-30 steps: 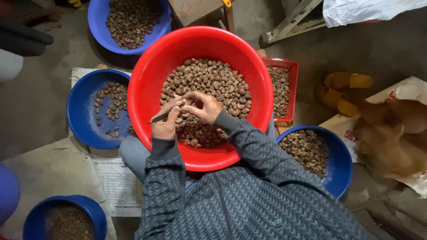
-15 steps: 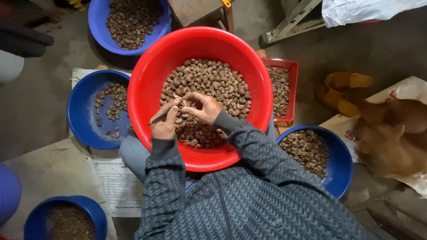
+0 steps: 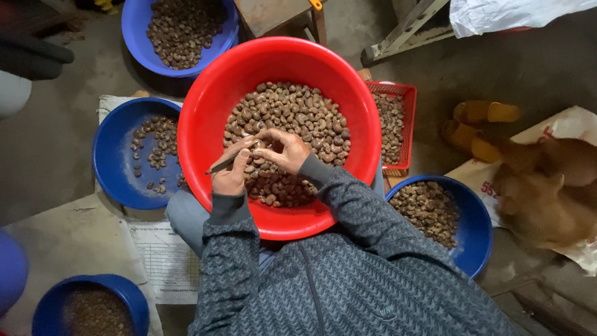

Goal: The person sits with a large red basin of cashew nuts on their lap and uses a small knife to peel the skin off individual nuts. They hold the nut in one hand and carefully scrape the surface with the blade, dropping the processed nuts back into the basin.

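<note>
A big red basin (image 3: 205, 106) rests on my lap, half filled with brown nuts (image 3: 292, 112). Over its near side my left hand (image 3: 231, 174) grips a thin dark metal pick (image 3: 219, 166) whose tip points toward my right hand. My right hand (image 3: 283, 149) is curled around a single nut, fingertips meeting the left thumb. Both grey patterned sleeves reach in from below.
A blue bowl (image 3: 115, 180) with a few nuts sits left. Another blue bowl (image 3: 143, 31) of nuts is at the top, one (image 3: 476, 218) at right, one (image 3: 87, 292) bottom left. A red crate (image 3: 407, 124) stands right of the basin. An orange-brown animal (image 3: 547, 186) lies far right.
Both hands stay together over the basin; the fingers shift slightly around the nut and pick. Nothing else has moved.
</note>
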